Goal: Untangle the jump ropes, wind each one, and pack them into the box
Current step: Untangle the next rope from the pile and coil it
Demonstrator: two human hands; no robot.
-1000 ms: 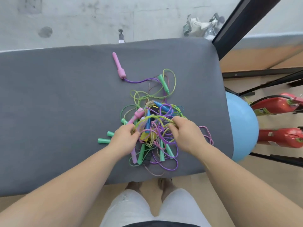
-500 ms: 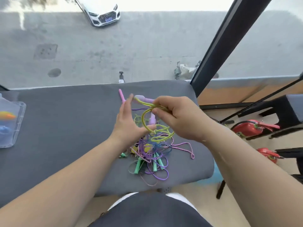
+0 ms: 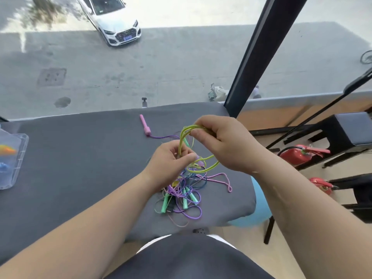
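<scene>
A tangle of jump ropes (image 3: 184, 193) in purple, green, blue and pink lies on the grey table (image 3: 80, 154) near its front right corner. My right hand (image 3: 225, 141) pinches several loops of a yellow-green rope (image 3: 203, 170) lifted above the pile. My left hand (image 3: 171, 165) grips the same rope lower down, along with a pale purple handle at its fingertips. A pink handle (image 3: 145, 125) with a purple cord lies apart at the back. The clear plastic box (image 3: 12, 158) stands at the table's left edge.
The table's right edge is close to the pile. Beyond it are red fire extinguishers (image 3: 302, 156), a blue ball (image 3: 259, 206) and black stools (image 3: 346, 133). A black window post (image 3: 259, 53) rises behind the table.
Both hands have raised the yellow-green rope off the pile. My left hand, flat half a second ago, now curls round the rope. The view has tilted up.
</scene>
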